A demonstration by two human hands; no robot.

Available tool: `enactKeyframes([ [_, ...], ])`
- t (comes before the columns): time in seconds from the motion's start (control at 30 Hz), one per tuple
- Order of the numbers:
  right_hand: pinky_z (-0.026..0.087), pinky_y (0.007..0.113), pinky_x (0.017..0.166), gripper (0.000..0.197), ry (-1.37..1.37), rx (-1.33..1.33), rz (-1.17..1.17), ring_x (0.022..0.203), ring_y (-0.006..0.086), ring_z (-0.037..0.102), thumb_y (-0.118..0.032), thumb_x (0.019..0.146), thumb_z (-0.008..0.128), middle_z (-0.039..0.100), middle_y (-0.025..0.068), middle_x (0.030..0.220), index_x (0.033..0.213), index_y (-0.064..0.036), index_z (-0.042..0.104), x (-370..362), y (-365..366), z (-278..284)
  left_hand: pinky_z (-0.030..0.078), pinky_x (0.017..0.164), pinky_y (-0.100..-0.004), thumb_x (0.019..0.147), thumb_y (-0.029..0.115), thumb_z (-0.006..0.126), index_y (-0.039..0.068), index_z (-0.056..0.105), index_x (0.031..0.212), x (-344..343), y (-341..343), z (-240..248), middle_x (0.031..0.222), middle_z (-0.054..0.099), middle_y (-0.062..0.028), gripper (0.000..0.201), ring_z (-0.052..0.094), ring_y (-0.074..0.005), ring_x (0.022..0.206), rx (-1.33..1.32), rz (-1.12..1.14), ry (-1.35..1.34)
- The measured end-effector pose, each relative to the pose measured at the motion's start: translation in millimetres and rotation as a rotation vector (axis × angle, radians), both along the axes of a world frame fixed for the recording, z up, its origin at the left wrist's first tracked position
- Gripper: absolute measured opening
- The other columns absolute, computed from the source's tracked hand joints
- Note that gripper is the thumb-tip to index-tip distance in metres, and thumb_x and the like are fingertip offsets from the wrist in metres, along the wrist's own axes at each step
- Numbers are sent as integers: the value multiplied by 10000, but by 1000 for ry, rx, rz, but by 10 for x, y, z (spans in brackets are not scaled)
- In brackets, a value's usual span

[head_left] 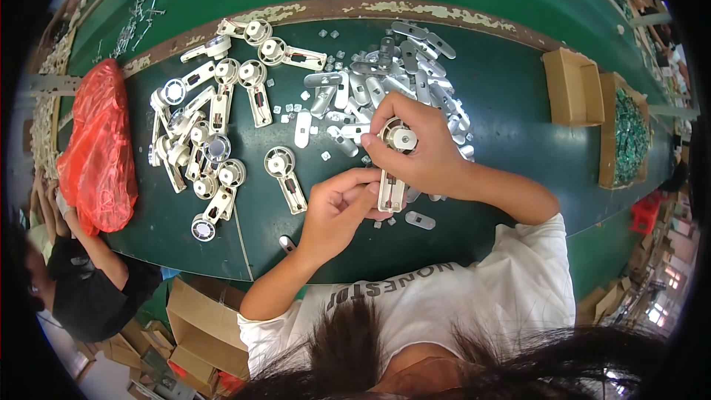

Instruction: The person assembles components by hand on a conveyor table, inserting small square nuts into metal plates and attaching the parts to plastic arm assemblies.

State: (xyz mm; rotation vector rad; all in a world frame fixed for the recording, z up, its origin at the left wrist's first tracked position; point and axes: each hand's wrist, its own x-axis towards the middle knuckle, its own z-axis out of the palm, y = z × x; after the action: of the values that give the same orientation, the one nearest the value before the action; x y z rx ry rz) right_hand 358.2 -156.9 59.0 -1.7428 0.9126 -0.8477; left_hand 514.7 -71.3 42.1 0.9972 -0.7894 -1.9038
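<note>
Between my two hands is a white handheld-fan body [392, 194] with a round head, a motor in it and a long open handle. My left hand [335, 216] has its fingers closed around the handle's lower end. My right hand [428, 144] grips the round head, thumb and index finger curled about its rim. Part of the body is hidden behind the fingers. Just left of my left hand lies a similar fan body [289, 191] with a ring head and thin wires in its handle. Silver oval covers [359, 89] lie heaped beyond my hands, among small clear square pieces [326, 155].
Several more white fan bodies [219, 107] are piled on the green table's left side, beside a red plastic bag [104, 152]. At the right stand a cardboard box [574, 92] and another box with green circuit boards [629, 133]. A co-worker [85, 281] sits at left.
</note>
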Motion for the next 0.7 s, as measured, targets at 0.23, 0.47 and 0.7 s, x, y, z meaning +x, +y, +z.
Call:
enactKeyframes([
  [0.23,440,343,597,151,37,-161,-18,666,244,560,-71,774,632,538,89,758,826,-30,496,14,16,-40,539,771,-287,940,69,478,-50,530,1119,11,-34,-17,980,650,-125,221,641,-180,899,23,11,55],
  [0.47,450,354,601,145,75,-258,-8,677,258,565,-51,769,626,528,86,780,829,-33,495,49,17,-76,498,763,-250,915,65,533,-35,540,1079,10,-20,-114,994,639,-115,193,622,-131,887,-24,46,84],
  [0.7,444,355,603,134,52,-231,23,707,249,556,-63,785,622,526,86,785,835,-26,504,34,8,-56,461,787,-247,913,78,546,-21,516,1137,23,-53,-59,991,632,-96,247,602,-124,885,-80,-34,126],
])
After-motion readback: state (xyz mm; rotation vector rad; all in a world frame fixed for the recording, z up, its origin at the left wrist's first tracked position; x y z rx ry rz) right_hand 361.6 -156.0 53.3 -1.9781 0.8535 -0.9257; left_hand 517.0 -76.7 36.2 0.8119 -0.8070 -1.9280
